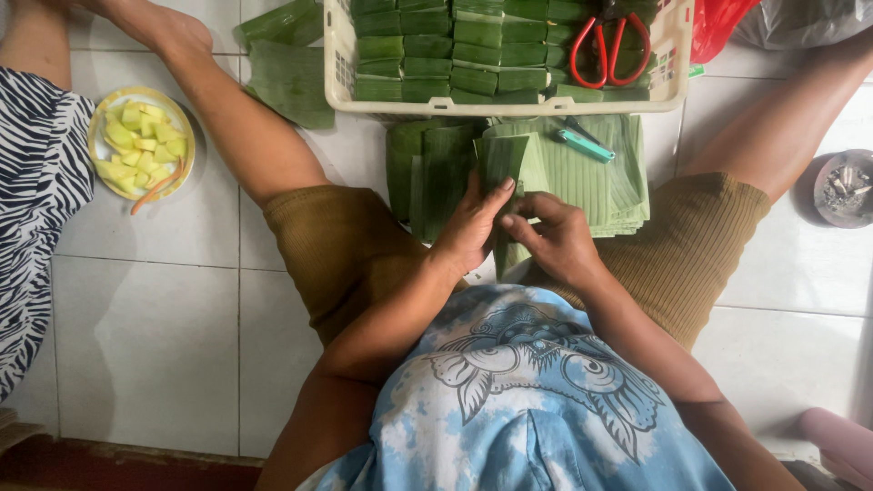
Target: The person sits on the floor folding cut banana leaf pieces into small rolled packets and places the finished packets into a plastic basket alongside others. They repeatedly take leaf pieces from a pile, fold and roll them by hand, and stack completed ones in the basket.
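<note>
My left hand and my right hand meet between my knees, both gripping a folded green banana leaf strip that stands up from my fingers. Beneath and beyond it a pile of flat banana leaf sheets lies on the white tiled floor. A teal stapler-like tool rests on that pile. Farther out stands a white plastic basket packed with rows of folded leaf parcels, with red-handled scissors on top.
A yellow plate of cut pale-green fruit sits at the left, next to a person in zebra-print cloth. Loose leaf pieces lie left of the basket. A grey ashtray is at the right, a red bag at the top.
</note>
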